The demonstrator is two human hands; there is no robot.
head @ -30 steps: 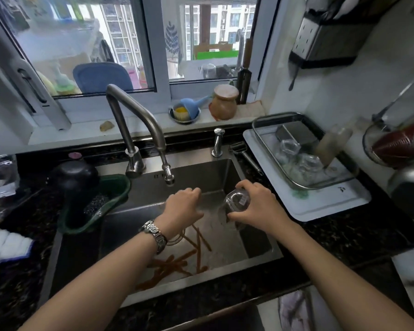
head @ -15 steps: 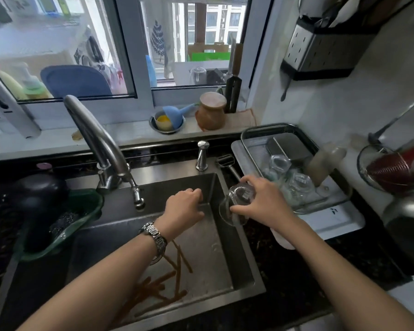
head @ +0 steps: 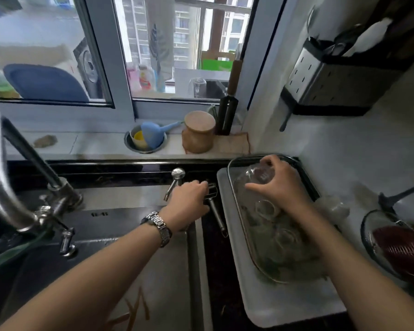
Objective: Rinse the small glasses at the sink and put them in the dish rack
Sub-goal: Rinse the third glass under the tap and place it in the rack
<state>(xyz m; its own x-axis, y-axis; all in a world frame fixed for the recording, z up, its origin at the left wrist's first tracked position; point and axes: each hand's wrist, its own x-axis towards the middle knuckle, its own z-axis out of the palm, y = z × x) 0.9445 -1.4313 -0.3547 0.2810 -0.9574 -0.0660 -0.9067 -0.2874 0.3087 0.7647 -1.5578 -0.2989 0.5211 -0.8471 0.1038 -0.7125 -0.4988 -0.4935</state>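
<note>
My right hand (head: 279,185) grips a small clear glass (head: 257,176) from above, mouth down, over the far end of the metal dish rack (head: 243,231). Two more small glasses (head: 267,209) stand upside down in the rack, partly hidden by my right forearm. The rack sits on a white drain tray (head: 273,304) right of the steel sink (head: 167,271). My left hand (head: 189,199) hangs loosely curled over the sink's right rim and holds nothing; a metal watch is on that wrist.
The faucet (head: 22,187) arches at the left. A peeler (head: 215,211) lies on the dark counter between sink and tray, beside a knob (head: 177,175). On the sill stand a brown jar (head: 197,133) and a bowl (head: 145,139). A red strainer (head: 402,249) sits at right.
My right hand has carried the glass from over the sink to the right, above the dish rack. My left hand has moved from the basin to the sink's right rim. The view swung right.
</note>
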